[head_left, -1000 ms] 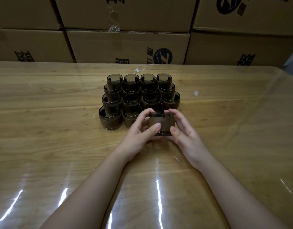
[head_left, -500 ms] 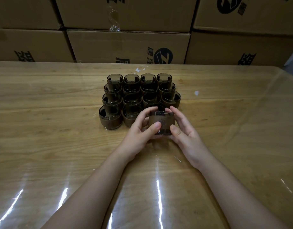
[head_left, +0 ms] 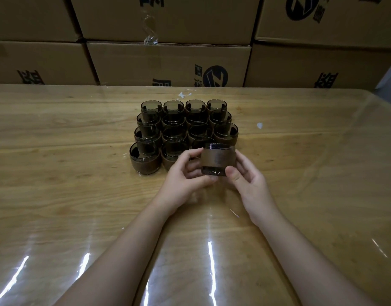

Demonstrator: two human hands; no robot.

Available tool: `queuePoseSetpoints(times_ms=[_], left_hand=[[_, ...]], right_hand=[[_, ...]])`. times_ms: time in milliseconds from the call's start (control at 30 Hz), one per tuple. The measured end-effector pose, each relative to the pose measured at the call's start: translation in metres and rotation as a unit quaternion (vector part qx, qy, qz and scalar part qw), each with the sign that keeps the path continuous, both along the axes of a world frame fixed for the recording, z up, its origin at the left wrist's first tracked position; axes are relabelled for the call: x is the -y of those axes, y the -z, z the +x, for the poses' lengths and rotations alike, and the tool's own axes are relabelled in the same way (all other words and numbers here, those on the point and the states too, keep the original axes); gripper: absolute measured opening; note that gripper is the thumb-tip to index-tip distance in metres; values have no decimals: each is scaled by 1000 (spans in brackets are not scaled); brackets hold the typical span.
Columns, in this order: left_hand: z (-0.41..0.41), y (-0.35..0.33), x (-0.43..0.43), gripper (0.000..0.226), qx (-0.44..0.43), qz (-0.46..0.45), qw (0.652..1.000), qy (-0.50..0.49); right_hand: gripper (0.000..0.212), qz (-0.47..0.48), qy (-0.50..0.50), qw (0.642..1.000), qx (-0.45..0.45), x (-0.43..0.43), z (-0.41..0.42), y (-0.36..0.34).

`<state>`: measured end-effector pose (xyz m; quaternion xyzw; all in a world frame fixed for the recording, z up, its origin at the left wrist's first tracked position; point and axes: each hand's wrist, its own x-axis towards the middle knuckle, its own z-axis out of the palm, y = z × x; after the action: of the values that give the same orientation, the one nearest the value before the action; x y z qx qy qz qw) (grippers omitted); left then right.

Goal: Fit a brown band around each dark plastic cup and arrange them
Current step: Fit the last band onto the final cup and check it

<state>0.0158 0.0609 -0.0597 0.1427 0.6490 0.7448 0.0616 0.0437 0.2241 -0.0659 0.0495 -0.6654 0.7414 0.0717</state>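
1. The left hand (head_left: 185, 180) curls its fingers round the left side of a small dark translucent plastic cup (head_left: 213, 171). The right hand (head_left: 249, 180) grips the right side, thumb near the base. Both hands are grasping it.
2. A flat brown band (head_left: 218, 157) wraps the cup's wall, leaving the dark rim and base showing. Its far side is hidden, so I cannot tell whether it sits level all round.
3. The cup is held just in front of the near right corner of the block of banded dark cups (head_left: 183, 129), which stand upright in tight rows on the glossy wooden worktop (head_left: 57, 151). Brown cardboard boxes (head_left: 168, 62) are stacked beyond the block.
4. The step in hand is probably seating the band and then filling the near right corner. That spot is hidden behind the cup.
5. What could go wrong:
   - Squeezing too hard may crease the band or flex the thin wall.
   - A skewed band could slide off when the cup is released.
   - Coming in low could nudge the neighbouring cups, and the slick worktop would let the rows drift apart.
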Motion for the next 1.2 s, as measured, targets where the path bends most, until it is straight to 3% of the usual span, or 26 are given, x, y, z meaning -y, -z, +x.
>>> queuePoseSetpoints(times_ms=[200,333,433,500,700,900,1100,1200], left_hand=[[0,-1,-2,64,-33,-27,999,-32],[1,0,-1,66,-74,-73,994,-41],[2,3,-2,72,-133,-148,979,-32],[1,5,-3,66,-136,-179,974,-31],[-3,9,-4,16,-87,-241,967,-9],[1,6,-5,26,-70,-267,961,21],[8,8,-9,29,-188,-417,889,12],[10,8,-10,27,-226,-453,862,18]], right_hand=[[52,1,-20,1000,-4,-2,-2,1],[62,-13,-39,999,35,-7,-2,0],[67,43,-35,997,46,-13,-3,-2],[64,61,-4,997,39,-19,-5,-2],[58,34,134,990,4,-35,-18,3],[60,97,143,984,37,-36,-26,10],[70,196,146,967,70,-29,-39,16],[71,200,151,965,77,-27,-45,16]])
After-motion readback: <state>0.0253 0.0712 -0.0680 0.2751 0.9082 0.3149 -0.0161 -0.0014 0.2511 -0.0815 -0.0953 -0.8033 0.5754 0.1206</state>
